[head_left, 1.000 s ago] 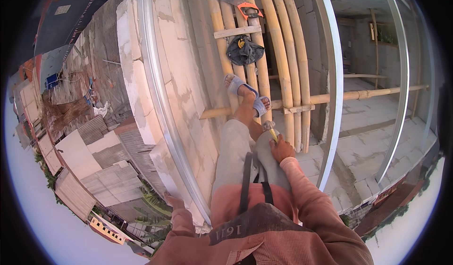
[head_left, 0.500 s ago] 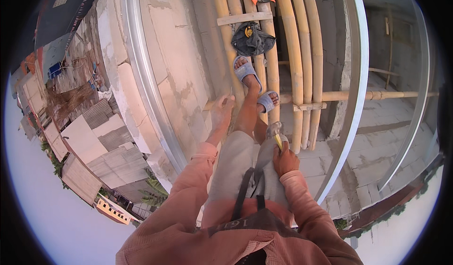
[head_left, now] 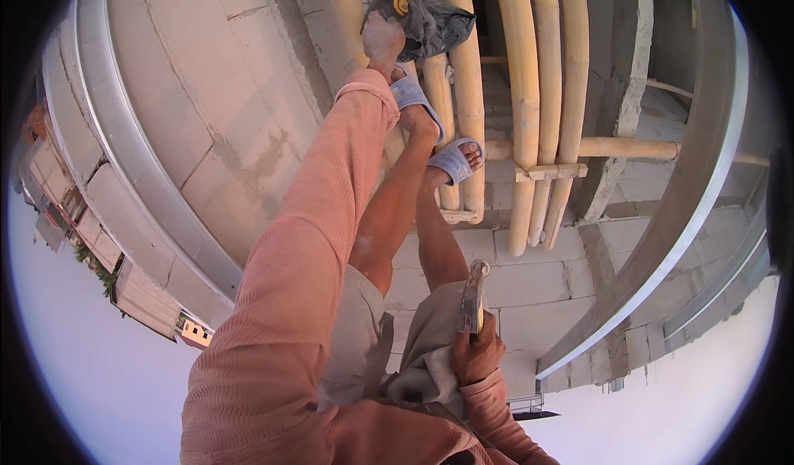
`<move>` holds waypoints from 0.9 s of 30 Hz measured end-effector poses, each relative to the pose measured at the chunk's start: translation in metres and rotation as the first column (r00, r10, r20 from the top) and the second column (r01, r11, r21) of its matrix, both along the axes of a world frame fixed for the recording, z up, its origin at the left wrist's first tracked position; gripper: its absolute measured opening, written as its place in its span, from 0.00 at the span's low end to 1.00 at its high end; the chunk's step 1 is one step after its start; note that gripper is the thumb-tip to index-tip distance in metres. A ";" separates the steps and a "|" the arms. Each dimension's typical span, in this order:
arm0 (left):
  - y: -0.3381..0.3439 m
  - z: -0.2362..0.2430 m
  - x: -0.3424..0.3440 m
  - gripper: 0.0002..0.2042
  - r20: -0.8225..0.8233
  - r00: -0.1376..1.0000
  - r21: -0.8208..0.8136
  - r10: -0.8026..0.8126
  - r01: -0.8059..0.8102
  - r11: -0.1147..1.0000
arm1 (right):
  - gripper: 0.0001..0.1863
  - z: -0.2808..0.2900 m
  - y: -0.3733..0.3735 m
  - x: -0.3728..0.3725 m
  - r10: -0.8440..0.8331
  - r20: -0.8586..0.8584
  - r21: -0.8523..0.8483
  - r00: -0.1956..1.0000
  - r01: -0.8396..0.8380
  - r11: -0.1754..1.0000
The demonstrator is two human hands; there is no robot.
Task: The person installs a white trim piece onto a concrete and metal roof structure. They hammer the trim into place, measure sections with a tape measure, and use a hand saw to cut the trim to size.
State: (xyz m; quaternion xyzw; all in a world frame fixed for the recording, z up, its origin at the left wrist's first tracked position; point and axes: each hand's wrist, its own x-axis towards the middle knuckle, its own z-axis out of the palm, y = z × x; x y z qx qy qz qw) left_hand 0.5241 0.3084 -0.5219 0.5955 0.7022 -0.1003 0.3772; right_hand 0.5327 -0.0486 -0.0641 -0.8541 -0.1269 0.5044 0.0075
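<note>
The person's left hand (head_left: 384, 38) is at the near left edge of the black bag (head_left: 442, 25), which lies bunched on the bamboo poles (head_left: 523, 109) just beyond the feet. From that hand, the bulk of the bag spreads to the right, while the yellow piece (head_left: 401, 2) lies just past the fingers, ahead and slightly to the right. The yellow piece is a little longer in the line running away from the body than across it; the bag is too crumpled to give a clear long axis. The left hand is seen from the back with its fingers partly hidden, so one cannot tell whether it is spread, closed or pinching anything, or whether it touches the bag. It is by far the nearer hand: the right hand (head_left: 478, 351) is well back by the right thigh (head_left: 434, 316), wrapped around the hammer (head_left: 472, 298), whose metal head sticks out ahead of the fist. The left sandal (head_left: 411, 94) is just below the bag, the right sandal (head_left: 452, 162) farther back.
</note>
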 end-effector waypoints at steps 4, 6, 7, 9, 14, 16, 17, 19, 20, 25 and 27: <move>0.015 -0.024 0.004 0.32 0.134 0.984 0.159 -0.115 0.093 0.983 | 0.14 0.001 0.001 -0.006 -0.080 -0.007 0.037 0.997 0.081 0.996; 0.021 -0.032 0.014 0.35 0.171 0.978 0.165 -0.123 0.095 0.982 | 0.14 -0.001 0.004 -0.005 -0.106 -0.010 0.034 0.994 0.107 0.994; 0.024 -0.037 0.017 0.38 0.163 0.977 0.141 -0.138 0.116 0.983 | 0.14 0.002 0.006 -0.006 -0.116 -0.027 0.005 0.993 0.116 0.993; 0.037 -0.043 0.018 0.42 0.156 0.976 0.124 -0.154 0.135 0.983 | 0.14 0.001 0.009 -0.007 -0.124 -0.043 -0.016 0.991 0.124 0.992; 0.045 -0.036 0.021 0.45 0.145 0.987 -0.095 -0.068 0.082 0.992 | 0.16 0.002 0.009 -0.005 -0.097 -0.035 0.026 0.995 0.098 0.995; 0.038 -0.030 0.018 0.42 0.144 0.988 -0.053 -0.062 0.071 0.996 | 0.16 0.000 0.009 -0.005 -0.095 -0.030 0.038 0.995 0.096 0.995; 0.036 -0.025 0.013 0.40 0.160 0.986 0.017 -0.055 0.053 0.998 | 0.17 -0.001 0.008 -0.005 -0.094 -0.024 0.051 0.995 0.095 0.994; 0.033 -0.015 0.002 0.39 0.172 0.984 0.092 -0.048 0.033 0.995 | 0.17 -0.001 0.007 -0.005 -0.077 -0.034 0.063 0.996 0.079 0.995; 0.030 -0.010 -0.004 0.36 0.330 0.928 0.037 0.170 -0.193 0.980 | 0.17 -0.001 0.007 -0.005 -0.061 -0.043 0.074 0.997 0.064 0.995; -0.001 0.060 -0.030 0.25 0.611 0.391 -0.338 0.688 -0.657 0.674 | 0.17 -0.001 0.007 -0.002 -0.020 -0.031 0.084 0.999 0.023 0.996; -0.012 0.098 -0.052 0.21 0.530 0.057 -0.673 0.846 -0.579 0.460 | 0.17 -0.003 0.007 -0.002 -0.001 -0.013 0.116 1.000 0.003 0.993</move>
